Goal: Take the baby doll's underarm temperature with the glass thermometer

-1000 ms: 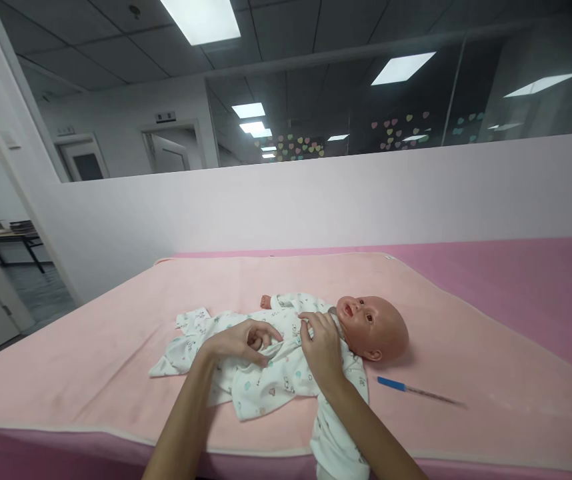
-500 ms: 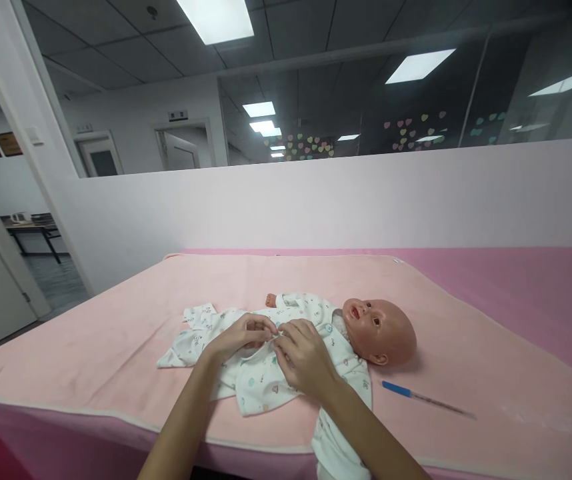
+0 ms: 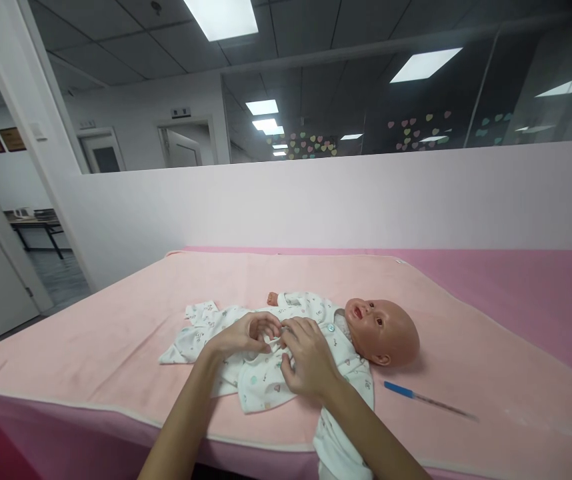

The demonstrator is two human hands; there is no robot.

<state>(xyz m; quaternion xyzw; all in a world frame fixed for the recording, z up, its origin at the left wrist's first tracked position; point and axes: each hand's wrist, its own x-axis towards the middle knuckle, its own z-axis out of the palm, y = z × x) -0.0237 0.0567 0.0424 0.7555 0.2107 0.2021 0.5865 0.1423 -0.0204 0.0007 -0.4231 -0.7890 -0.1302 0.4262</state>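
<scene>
A baby doll (image 3: 383, 331) lies on its back with its head to the right, dressed in a white printed baby shirt (image 3: 266, 387) and matching trousers (image 3: 181, 348). Over the doll's belly, my left hand (image 3: 249, 333) has curled fingers at the front of the shirt, thumb lower on the cloth. My right hand (image 3: 311, 360) meets it from the other side, its bent fingertips gripping the same bit of shirt front. What exactly is pinched between the fingertips is mostly hidden. The shirt's near sleeve (image 3: 339, 443) hangs over the table edge beneath my right forearm.
A peach blanket (image 3: 116, 320) covers the pink padded table (image 3: 541, 293). Right of the doll lies a thin stick with a blue handle (image 3: 399, 389). Behind the table runs a white half wall (image 3: 316, 200) with glass above.
Both hands stay at the shirt front. My left fingers have lifted and opened slightly, and both thumbs have shifted lower, away from the fingertips. The view has moved a little.
</scene>
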